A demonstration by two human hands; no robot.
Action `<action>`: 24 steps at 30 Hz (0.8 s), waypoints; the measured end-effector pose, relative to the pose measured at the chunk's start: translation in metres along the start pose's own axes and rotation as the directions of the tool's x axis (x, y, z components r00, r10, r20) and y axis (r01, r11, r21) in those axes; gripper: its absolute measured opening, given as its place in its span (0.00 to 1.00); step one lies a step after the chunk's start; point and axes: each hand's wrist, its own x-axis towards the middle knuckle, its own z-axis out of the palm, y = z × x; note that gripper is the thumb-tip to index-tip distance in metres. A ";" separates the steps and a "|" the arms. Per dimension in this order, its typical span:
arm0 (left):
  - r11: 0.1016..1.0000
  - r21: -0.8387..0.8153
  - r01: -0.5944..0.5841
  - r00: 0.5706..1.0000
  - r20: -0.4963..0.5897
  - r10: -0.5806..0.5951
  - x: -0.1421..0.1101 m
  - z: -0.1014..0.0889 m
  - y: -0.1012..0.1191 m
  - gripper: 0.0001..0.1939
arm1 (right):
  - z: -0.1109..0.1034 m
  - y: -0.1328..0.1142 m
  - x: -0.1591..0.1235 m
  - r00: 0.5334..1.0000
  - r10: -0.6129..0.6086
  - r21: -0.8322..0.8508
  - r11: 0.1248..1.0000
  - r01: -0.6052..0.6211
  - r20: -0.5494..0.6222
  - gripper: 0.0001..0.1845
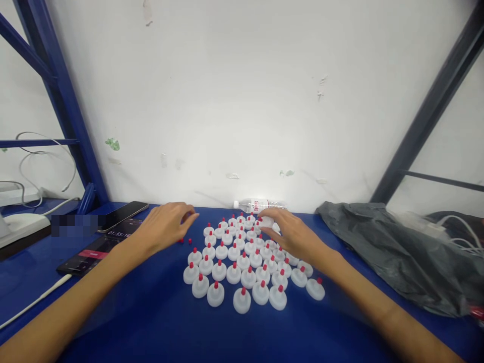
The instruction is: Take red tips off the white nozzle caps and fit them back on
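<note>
Many white round caps with red tips (233, 274) stand in a cluster on the blue tabletop (151, 312). At the cluster's far right side, my right hand (289, 229) is closed on one white cap with a red tip (266, 221), which is tilted with its tip to the left. My left hand (166, 224) hovers left of the cluster, thumb and forefinger brought together in a pinch; anything between them is too small to make out. Just below its fingertips lie a few small red tips (190, 241) on the table.
A clear plastic bottle (259, 204) lies against the white wall behind the cluster. To the left are a phone showing a timer (100, 247), a dark phone (123, 216) and a white cable (36, 301). A grey plastic bag (393, 257) covers the right side.
</note>
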 end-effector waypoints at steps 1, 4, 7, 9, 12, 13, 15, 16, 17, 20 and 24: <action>0.999 -0.011 -0.043 0.998 -0.044 0.042 -0.002 0.002 0.007 0.18 | 0.000 -0.004 0.000 0.999 -0.024 0.005 1.000 0.025 -0.021 0.19; 0.957 -0.041 -0.289 0.933 -0.235 0.272 -0.012 0.010 0.029 0.18 | 0.000 -0.018 0.003 0.991 -0.112 0.022 0.993 0.114 -0.075 0.27; 0.880 -0.012 -0.474 0.829 -0.343 0.442 -0.024 0.017 0.053 0.15 | -0.003 -0.037 0.006 0.964 -0.227 0.045 0.971 0.236 -0.141 0.33; 0.857 -0.010 -0.516 0.819 -0.298 0.490 -0.031 0.019 0.065 0.14 | -0.006 -0.049 0.009 0.943 -0.291 0.058 0.951 0.303 -0.163 0.36; 0.834 -0.058 -0.549 0.828 -0.174 0.533 -0.035 0.018 0.076 0.15 | -0.010 -0.064 0.012 0.922 -0.352 0.035 0.932 0.362 -0.161 0.39; 0.828 -0.078 -0.555 0.828 -0.145 0.542 -0.036 0.018 0.078 0.16 | -0.011 -0.067 0.013 0.919 -0.359 0.030 0.929 0.369 -0.162 0.39; 0.821 -0.130 -0.555 0.831 -0.120 0.543 -0.036 0.018 0.080 0.18 | -0.010 -0.069 0.014 0.922 -0.352 0.042 0.931 0.362 -0.158 0.38; 0.822 -0.162 -0.547 0.837 -0.129 0.532 -0.036 0.018 0.080 0.19 | -0.010 -0.070 0.015 0.924 -0.345 0.055 0.932 0.358 -0.164 0.36; 0.824 -0.199 -0.531 0.847 -0.148 0.510 -0.037 0.018 0.080 0.19 | -0.008 -0.069 0.015 0.923 -0.342 0.068 0.931 0.358 -0.175 0.35; 0.811 -0.350 -0.469 0.883 -0.223 0.414 -0.038 0.017 0.079 0.21 | -0.005 -0.058 0.012 0.921 -0.342 0.043 0.934 0.356 -0.185 0.30; 0.799 -0.555 -0.232 0.948 -0.314 0.057 -0.032 0.006 0.060 0.23 | -0.005 -0.019 0.004 0.978 -0.168 -0.044 0.986 0.164 -0.122 0.19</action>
